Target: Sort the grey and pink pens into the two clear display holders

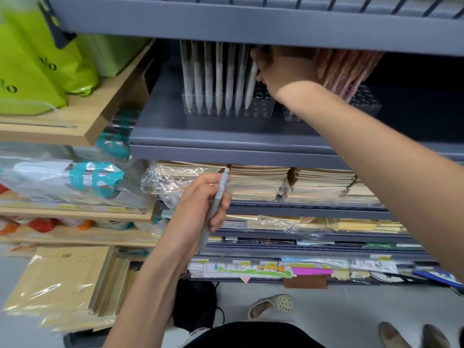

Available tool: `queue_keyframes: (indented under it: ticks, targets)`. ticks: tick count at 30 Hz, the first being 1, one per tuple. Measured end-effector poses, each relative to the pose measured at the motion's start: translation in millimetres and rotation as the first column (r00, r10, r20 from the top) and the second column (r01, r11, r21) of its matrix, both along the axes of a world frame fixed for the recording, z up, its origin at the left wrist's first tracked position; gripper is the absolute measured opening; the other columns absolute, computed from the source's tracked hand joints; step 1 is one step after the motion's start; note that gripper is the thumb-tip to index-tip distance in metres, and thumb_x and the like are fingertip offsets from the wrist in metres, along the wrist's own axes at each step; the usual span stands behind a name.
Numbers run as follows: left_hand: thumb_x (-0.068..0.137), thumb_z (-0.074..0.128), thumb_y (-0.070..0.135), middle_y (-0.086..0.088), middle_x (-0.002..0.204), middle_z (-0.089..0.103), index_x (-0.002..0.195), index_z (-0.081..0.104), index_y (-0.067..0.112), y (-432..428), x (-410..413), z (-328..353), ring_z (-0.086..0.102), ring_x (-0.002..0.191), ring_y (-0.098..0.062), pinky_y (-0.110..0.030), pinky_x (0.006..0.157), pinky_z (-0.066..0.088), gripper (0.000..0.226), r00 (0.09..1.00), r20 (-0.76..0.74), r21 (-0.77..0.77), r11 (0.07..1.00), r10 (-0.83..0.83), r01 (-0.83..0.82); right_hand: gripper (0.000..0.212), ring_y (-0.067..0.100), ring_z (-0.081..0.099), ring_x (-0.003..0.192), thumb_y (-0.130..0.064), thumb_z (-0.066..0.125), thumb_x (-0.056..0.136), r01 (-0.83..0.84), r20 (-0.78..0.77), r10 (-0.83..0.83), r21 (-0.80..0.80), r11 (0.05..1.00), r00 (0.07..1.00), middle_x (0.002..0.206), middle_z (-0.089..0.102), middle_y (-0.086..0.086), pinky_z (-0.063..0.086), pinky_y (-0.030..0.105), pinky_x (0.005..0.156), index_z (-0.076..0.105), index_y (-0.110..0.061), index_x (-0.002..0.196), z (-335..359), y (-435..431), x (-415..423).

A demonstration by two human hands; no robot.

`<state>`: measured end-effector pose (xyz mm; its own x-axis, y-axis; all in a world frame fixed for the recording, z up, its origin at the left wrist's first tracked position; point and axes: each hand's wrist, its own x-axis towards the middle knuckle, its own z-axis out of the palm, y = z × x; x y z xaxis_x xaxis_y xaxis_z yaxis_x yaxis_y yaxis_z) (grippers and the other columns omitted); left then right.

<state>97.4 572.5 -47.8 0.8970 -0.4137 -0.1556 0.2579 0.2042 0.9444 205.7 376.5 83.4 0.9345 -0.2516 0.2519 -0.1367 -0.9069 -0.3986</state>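
Note:
Two clear display holders stand on a grey shelf. The left holder (261, 110) carries a row of several upright grey pens (218, 79). The right holder (367, 108) carries a leaning bunch of pink pens (346, 71), partly hidden by my arm. My right hand (281, 69) reaches under the upper shelf and pinches the rightmost grey pen (251, 82), which tilts with its tip in the left holder. Lower down, my left hand (200, 207) grips one more grey pen (216, 204), held upright in front of the shelves.
The upper shelf's edge (251, 28) hangs low over the pens. Stacks of wrapped notebooks (258, 183) fill the shelves below. Green bags (37, 69) sit on a wooden shelf at left. Packaged envelopes (62, 285) lean at lower left. Feet in shoes (272, 305) stand on the floor.

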Motion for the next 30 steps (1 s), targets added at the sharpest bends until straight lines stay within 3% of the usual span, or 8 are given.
queue_keyframes:
  ticks: [7, 13, 17, 21, 25, 28, 30]
  targets:
    - [0.098, 0.057, 0.014, -0.006, 0.084, 0.071, 0.103, 0.056, 0.013, 7.3, -0.2, -4.4, 0.05, 0.053, -0.016, -0.026, 0.053, 0.046, 0.006, 0.992, 0.117, 0.025, 0.999, 0.042, -0.045, 0.041, 0.029, 0.057, 0.118, -0.036, 0.035, 0.104, -0.054, 0.06, 0.052, 0.022, 0.998, 0.997, 0.128, 0.061, 0.01, 0.045, 0.037, 0.098, 0.045, -0.014, 0.137, -6.0, 1.5, 0.3]
    - [0.084, 0.067, 0.026, -0.005, 0.084, 0.073, 0.099, 0.055, 0.017, 11.8, -2.6, -3.2, 0.053, 0.051, -0.014, -0.023, 0.048, 0.047, 0.021, 0.992, 0.088, -0.013, 0.996, 0.09, -0.089, 0.044, 0.028, 0.054, 0.124, -0.037, 0.036, 0.103, -0.065, 0.074, 0.063, 0.017, 0.998, 0.995, 0.137, 0.054, 0.009, 0.042, 0.038, 0.103, 0.041, -0.016, 0.141, -7.2, 0.8, 2.9]
    - [0.096, 0.06, 0.009, -0.009, 0.091, 0.073, 0.099, 0.057, 0.015, 12.8, -4.7, -3.1, 0.054, 0.054, -0.015, -0.024, 0.051, 0.049, 0.008, 0.986, 0.085, -0.016, 0.99, 0.14, -0.139, 0.043, 0.028, 0.055, 0.122, -0.037, 0.038, 0.103, -0.066, 0.096, 0.064, 0.016, 0.998, 0.993, 0.136, 0.055, 0.008, 0.042, 0.035, 0.103, 0.044, -0.015, 0.139, -8.4, 1.3, 3.2]
    - [0.097, 0.054, -0.004, -0.005, 0.094, 0.07, 0.105, 0.064, 0.014, 14.0, -6.3, -3.3, 0.061, 0.066, -0.019, -0.03, 0.063, 0.053, 0.022, 0.979, 0.116, -0.024, 0.986, 0.166, -0.165, 0.042, 0.028, 0.057, 0.119, -0.038, 0.038, 0.103, -0.072, 0.094, 0.071, 0.005, 0.997, 0.993, 0.133, 0.057, 0.009, 0.045, 0.037, 0.1, 0.045, -0.014, 0.136, -10.8, 1.5, 4.3]
    - [0.097, 0.055, -0.005, -0.003, 0.104, 0.07, 0.109, 0.07, 0.018, 12.7, -6.1, -3.3, 0.068, 0.076, -0.023, -0.029, 0.074, 0.057, 0.03, 0.968, 0.177, -0.038, 0.984, 0.178, -0.174, 0.045, 0.031, 0.058, 0.115, -0.043, 0.042, 0.1, -0.043, 0.106, 0.04, 0.028, 0.999, 0.994, 0.119, 0.066, 0.013, 0.047, 0.034, 0.094, 0.049, -0.013, 0.133, -15.0, -1.4, 3.3]
    - [0.093, 0.061, 0.0, -0.003, 0.095, 0.074, 0.109, 0.07, 0.013, 11.0, -5.0, -2.8, 0.072, 0.08, -0.023, -0.029, 0.078, 0.058, 0.023, 0.961, 0.169, -0.074, 0.975, 0.219, -0.209, 0.043, 0.028, 0.066, 0.098, -0.039, 0.048, 0.098, -0.031, 0.198, -0.013, 0.218, 0.975, 0.98, 0.098, 0.072, 0.013, 0.052, 0.033, 0.086, 0.052, -0.016, 0.135, -20.2, -6.0, -11.8]
    - [0.09, 0.065, 0.002, -0.007, 0.091, 0.076, 0.105, 0.071, 0.012, 9.0, -4.5, -2.9, 0.074, 0.082, -0.024, -0.029, 0.079, 0.058, 0.019, 0.954, 0.14, -0.103, 0.962, 0.264, -0.251, 0.026, 0.025, 0.068, 0.087, -0.029, 0.054, 0.094, -0.11, 0.287, -0.015, 0.416, 0.903, 0.958, 0.093, 0.072, 0.011, 0.055, 0.041, 0.083, 0.062, -0.022, 0.118, -27.2, -5.2, -30.6]
